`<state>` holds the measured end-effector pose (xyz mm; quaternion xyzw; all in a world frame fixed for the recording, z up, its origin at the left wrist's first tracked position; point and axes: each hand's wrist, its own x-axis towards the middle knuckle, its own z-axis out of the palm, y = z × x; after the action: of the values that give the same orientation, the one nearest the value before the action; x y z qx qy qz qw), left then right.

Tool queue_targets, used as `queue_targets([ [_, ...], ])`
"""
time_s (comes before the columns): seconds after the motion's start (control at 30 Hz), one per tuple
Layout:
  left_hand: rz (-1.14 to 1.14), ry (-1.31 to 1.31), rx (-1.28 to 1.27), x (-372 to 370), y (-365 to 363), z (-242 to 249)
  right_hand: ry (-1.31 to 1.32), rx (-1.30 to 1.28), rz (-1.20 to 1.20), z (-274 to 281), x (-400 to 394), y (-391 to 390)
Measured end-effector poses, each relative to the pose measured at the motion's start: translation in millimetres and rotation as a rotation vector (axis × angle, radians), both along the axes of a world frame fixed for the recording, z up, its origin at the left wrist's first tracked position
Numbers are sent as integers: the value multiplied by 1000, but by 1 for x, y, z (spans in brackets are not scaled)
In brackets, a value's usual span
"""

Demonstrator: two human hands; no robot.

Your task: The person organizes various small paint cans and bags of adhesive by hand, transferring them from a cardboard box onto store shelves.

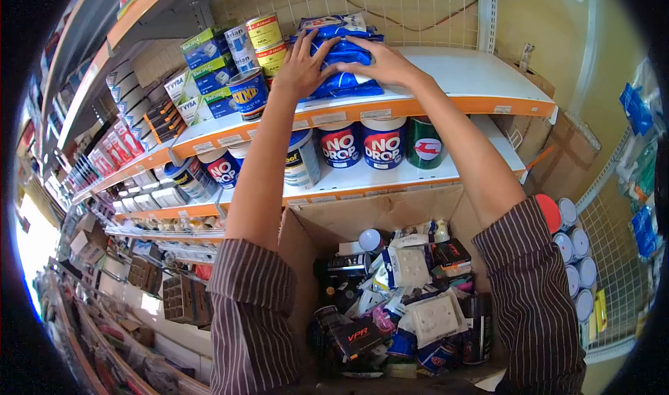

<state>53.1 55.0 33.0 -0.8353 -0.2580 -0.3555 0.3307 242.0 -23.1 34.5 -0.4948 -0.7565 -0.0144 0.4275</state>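
Both hands rest on one stack of blue packets [339, 53] on the upper shelf [474, 74]. The left hand [301, 64] lies flat against the stack's left end, fingers spread and extended, so its grip is apart and pressing rather than clamped. The right hand [380, 64] lies across the top and front of the stack, fingers [355, 44] laid leftward over the uppermost packet; its grip is likewise apart, palm down, with no closure around any packet visible. The stack lies directly under and between the two grips, its long axis running left to right along the shelf edge, roughly in line with the two hands. Neither hand is clearly nearer; both are in contact. Just left of the left grip stand cans [249, 92] and small boxes [205, 50], close to the stack. Right of the right grip the shelf surface is bare. Well below the grips, paint tins [383, 144] occupy the next shelf, and an open carton [418, 214] of mixed goods sits lower.
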Motion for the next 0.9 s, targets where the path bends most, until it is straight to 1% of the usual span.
queue_targets([
  [0.03, -11, 20, -18, -3, -4, -1, 9, -85, 26, -2, 0, -9],
  [0.07, 1, 55, -60, -6, -6, -1, -45, -93, 30, -4, 2, -19],
  [0.17, -12, 91, -49, -14, -26, -2, -34, -112, 146, -13, 4, -37],
  [0.2, -14, 95, -44, -17, -29, -4, 13, -115, 121, -16, 1, -40],
  [0.3, 50, 142, 1, -19, -36, -12, -33, -39, 80, -21, -1, -37],
  [0.33, 53, 124, 60, -17, -36, -15, -20, 3, 53, -21, -3, -37],
  [0.43, 98, 74, 117, -10, -34, -17, 0, 56, 41, -22, -6, -28],
  [0.57, 122, 48, 194, -6, -23, -14, 12, 134, -75, -27, -13, -10],
  [0.67, 119, 18, 256, -2, -14, -12, 16, 162, -144, -22, -19, -12],
  [0.77, 219, 59, 264, 1, -17, -10, 17, 230, -149, -26, -15, 9],
  [0.9, 235, -4, 242, 8, -7, -10, 13, 196, -209, -23, -16, 15],
])
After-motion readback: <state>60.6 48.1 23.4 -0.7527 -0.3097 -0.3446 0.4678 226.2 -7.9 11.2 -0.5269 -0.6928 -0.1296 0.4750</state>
